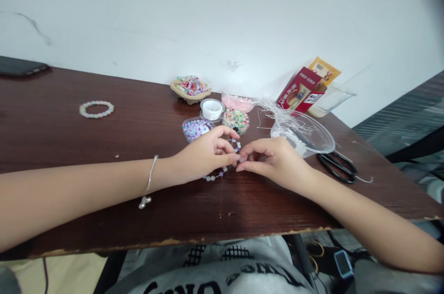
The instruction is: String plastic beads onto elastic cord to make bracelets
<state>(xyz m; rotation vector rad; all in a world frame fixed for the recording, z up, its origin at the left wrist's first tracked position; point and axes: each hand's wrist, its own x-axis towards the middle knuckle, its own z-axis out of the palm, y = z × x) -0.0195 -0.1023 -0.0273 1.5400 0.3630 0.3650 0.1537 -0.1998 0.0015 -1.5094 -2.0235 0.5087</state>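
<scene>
A partly strung loop of white and purple beads (210,177) hangs at my left hand (208,153), whose thumb and fingers pinch the string near one end. Facing it, my right hand (274,157) holds a small pale bead (242,159) between thumb and forefinger, the fingertips of both hands almost touching. Part of the loop is hidden behind my left hand. Just behind the hands are a tub of purple and white beads (196,128) and a tub of green, red and cream beads (236,119).
Further back stand a dish of colourful beads (191,88), a white round container (212,109) and a pink-bead tub (237,102). A finished-looking bracelet (96,109) lies left. Right are a clear tray (322,134), black-handled scissors (337,167), a red box (301,89) and a glass (331,100).
</scene>
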